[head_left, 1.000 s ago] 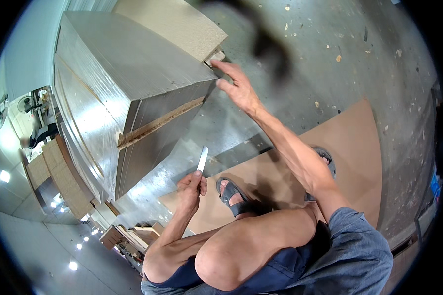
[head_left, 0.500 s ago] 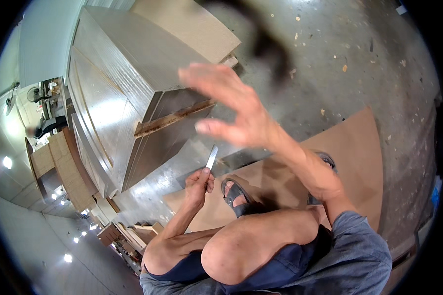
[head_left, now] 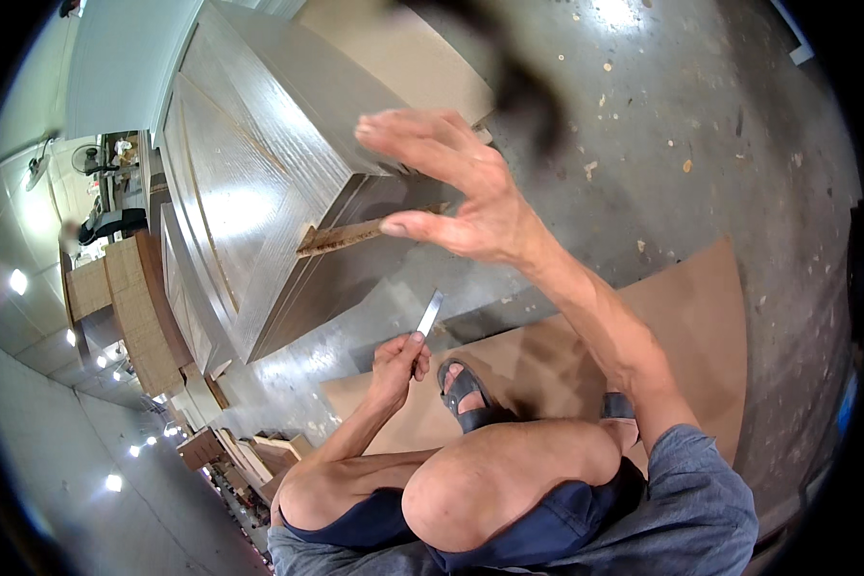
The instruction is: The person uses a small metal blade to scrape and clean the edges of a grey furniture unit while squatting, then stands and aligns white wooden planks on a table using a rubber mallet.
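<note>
My left hand (head_left: 396, 368) is closed around a short, flat, shiny metal strip (head_left: 431, 312), thumb on top, its free end pointing up and away over the floor. Raised higher, my right hand (head_left: 470, 192) has its fingers stretched out and thumb apart, with nothing in it. It overlaps the lower right corner of a large grey, wood-grained cabinet (head_left: 250, 182); whether it touches the cabinet I cannot tell. A raw brown wooden strip (head_left: 341, 237) runs along the cabinet's shaded end, and my thumb tip appears beside it.
Under my sandalled feet lies a brown sheet (head_left: 691, 317) on the concrete floor (head_left: 643, 125), which is dotted with small scraps. A tan board (head_left: 403, 53) stands beyond the cabinet. Brown boxes (head_left: 144, 317) are at left. A dark blur (head_left: 528, 96) covers part of the upper view.
The view has shifted, so the cabinet sits slightly farther right. My right thumb now overlaps the end of the wooden strip's visible part. The left hand keeps its hold on the metal strip.
</note>
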